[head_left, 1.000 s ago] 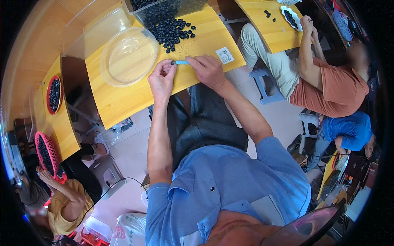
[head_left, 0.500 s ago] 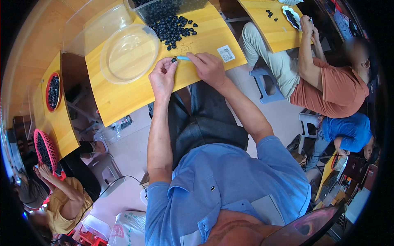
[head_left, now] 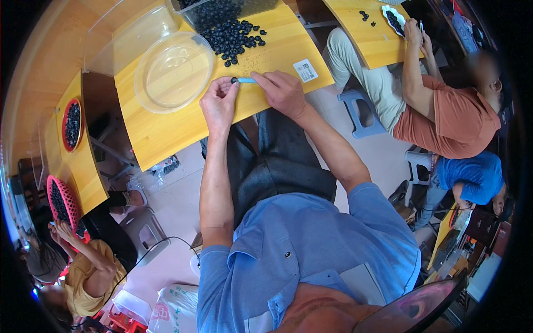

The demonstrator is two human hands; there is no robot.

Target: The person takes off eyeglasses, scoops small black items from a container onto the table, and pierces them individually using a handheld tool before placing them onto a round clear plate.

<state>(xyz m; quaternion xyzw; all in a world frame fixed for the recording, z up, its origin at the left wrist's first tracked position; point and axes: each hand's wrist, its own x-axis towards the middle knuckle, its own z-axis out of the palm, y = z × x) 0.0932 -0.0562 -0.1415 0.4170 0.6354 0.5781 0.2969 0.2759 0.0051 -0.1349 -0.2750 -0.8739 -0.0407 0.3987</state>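
Observation:
My left hand (head_left: 218,103) pinches a small dark round berry (head_left: 234,80) at its fingertips, over the yellow wooden table (head_left: 166,130). My right hand (head_left: 283,91) holds a thin light-blue stick (head_left: 247,80) whose tip meets the berry. Both hands hover close together near the table's front edge. Just beyond them lies a pile of dark berries (head_left: 230,34), spilling from a clear box (head_left: 222,8). A clear round plastic bowl (head_left: 173,71) sits left of the pile and looks empty.
A white label (head_left: 305,70) is stuck on the table by my right hand. A person in an orange shirt (head_left: 444,111) works at a table to the right. Another person (head_left: 83,266) sits lower left near a pink basket (head_left: 58,202). A red bowl of berries (head_left: 72,125) stands left.
Both hands have stayed together at the table's front edge, with the blue stick still between them. The berry now shows at the stick's tip by my left fingers.

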